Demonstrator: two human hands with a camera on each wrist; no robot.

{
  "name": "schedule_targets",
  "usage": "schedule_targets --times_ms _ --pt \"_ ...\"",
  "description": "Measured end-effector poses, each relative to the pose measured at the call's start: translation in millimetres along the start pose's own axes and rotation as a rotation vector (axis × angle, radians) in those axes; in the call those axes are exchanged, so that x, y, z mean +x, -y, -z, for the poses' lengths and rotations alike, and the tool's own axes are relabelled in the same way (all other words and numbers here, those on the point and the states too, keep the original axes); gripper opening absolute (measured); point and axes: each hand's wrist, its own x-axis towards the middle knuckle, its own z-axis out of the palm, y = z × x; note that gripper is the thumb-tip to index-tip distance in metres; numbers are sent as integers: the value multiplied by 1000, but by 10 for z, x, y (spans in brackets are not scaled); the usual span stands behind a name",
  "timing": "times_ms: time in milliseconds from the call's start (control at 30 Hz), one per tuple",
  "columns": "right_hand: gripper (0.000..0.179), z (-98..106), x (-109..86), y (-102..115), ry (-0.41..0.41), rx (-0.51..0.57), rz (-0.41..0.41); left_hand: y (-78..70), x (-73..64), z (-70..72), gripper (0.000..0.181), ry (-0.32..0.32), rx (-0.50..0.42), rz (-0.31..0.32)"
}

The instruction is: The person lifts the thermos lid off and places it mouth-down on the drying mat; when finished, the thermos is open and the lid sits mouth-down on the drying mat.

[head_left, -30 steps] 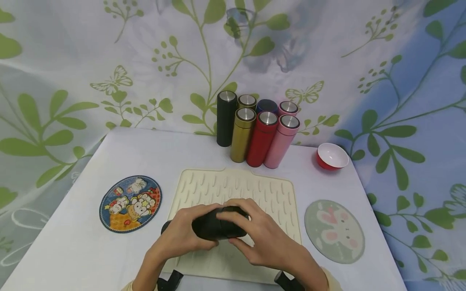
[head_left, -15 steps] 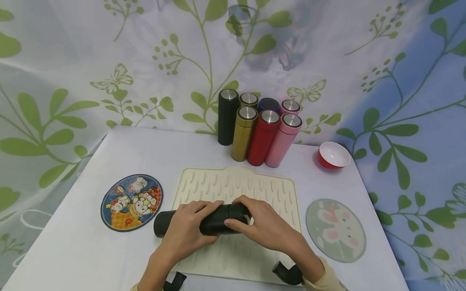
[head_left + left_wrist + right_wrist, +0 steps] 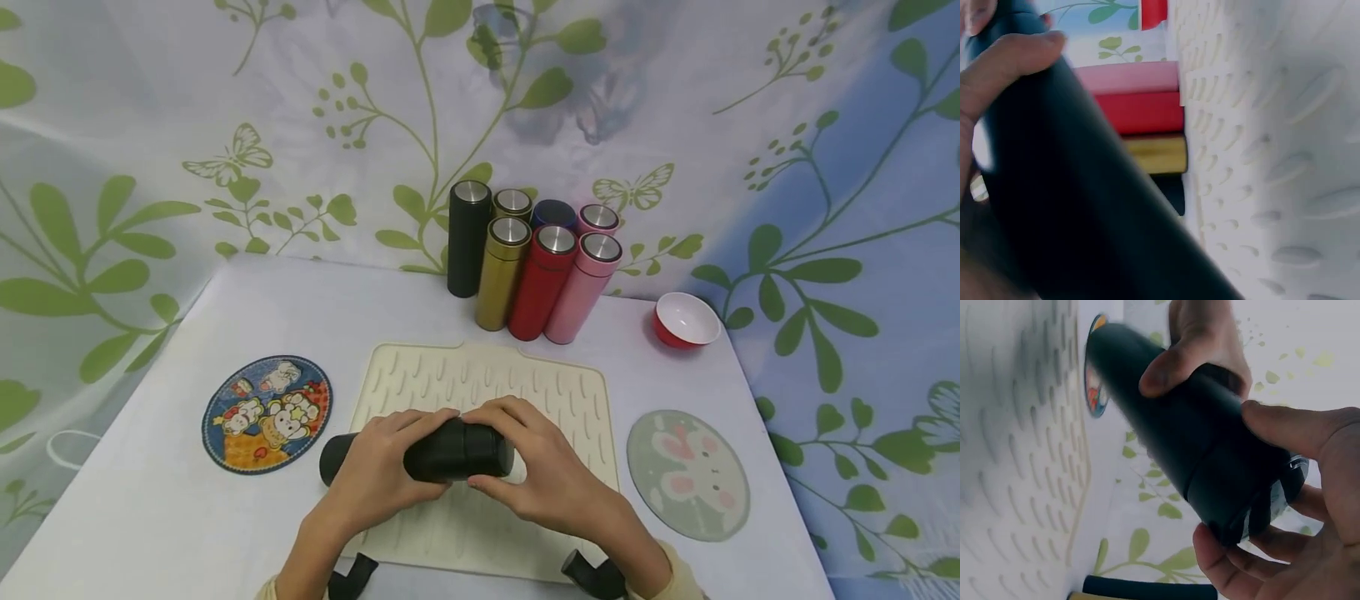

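A black thermos bottle (image 3: 438, 454) lies sideways in the air over the cream ridged mat (image 3: 487, 533). Its capped end points right. My left hand (image 3: 386, 462) grips the middle of the body, thumb and fingers wrapped round it. My right hand (image 3: 543, 467) holds the cap end between thumb and fingers; in the right wrist view the fingers of this hand (image 3: 1310, 506) curl about the cap (image 3: 1241, 487), whose shiny top partly shows. A seam runs between cap and body, with no gap visible there.
Several upright thermos bottles stand at the back: black (image 3: 467, 242), gold (image 3: 501, 279), red (image 3: 542, 287), pink (image 3: 581, 292) and others behind. A red bowl (image 3: 686, 321) is at the back right. Round mats lie left (image 3: 266, 417) and right (image 3: 688, 475).
My right hand has shifted its hold on the cap end, its thumb moving from below onto the front and down again. The bottle stays tilted sideways in my left hand.
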Motion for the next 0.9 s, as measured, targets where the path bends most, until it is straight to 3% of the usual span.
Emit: schedule_targets --times_ms 133,233,300,400,500,600,667,733,900 --pt "69 1 18 54 -33 -37 86 -6 -48 16 84 -29 -15 4" --pt "76 0 28 70 -75 4 61 -16 -68 21 86 -67 12 -3" --pt "78 -4 33 67 -105 50 -16 -18 -75 23 87 -89 28 -15" --pt "67 -20 42 58 -108 88 -208 -10 -87 21 87 -102 63 -42" --pt "47 -37 51 45 -31 67 -374 3 -90 4 86 -90 99 -69" --pt "44 -52 53 39 54 92 -443 16 -106 -11 85 -77 123 -78" --pt "45 -52 46 41 72 109 -443 24 -118 -16 85 -72 129 -81" --pt "45 -48 32 43 75 122 -391 32 -128 -16 87 -74 127 -79" --pt "53 -41 13 45 54 82 -142 52 -142 -4 90 -82 109 -54"
